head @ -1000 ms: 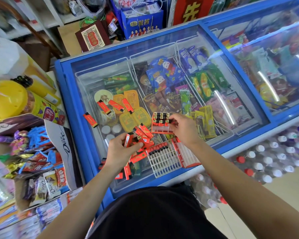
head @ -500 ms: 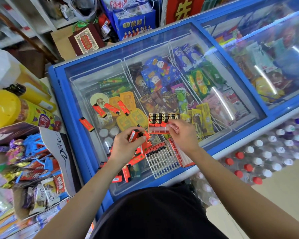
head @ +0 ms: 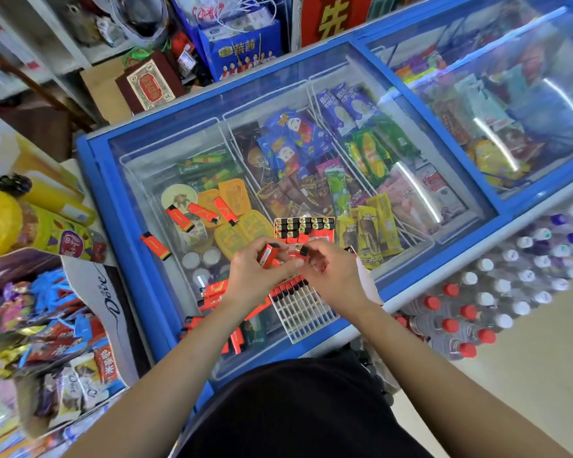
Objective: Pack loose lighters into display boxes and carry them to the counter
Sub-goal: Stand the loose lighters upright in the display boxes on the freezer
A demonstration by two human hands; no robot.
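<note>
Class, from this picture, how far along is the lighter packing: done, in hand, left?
Done: the red display box holds two rows of lighters; the white tray one row. In hand: the left hand grips several lighters, the right hand pinches one lighter by the box. Left: loose lighters lie scattered on the freezer lid; both boxes sit there uncarried.

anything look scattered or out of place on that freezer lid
Yes. Loose red plastic lighters lie strewn at odd angles on the glass freezer lid: a heap near the person, three farther back, and one stray lighter alone by the lid's blue left frame, away from the white slotted tray.
</note>
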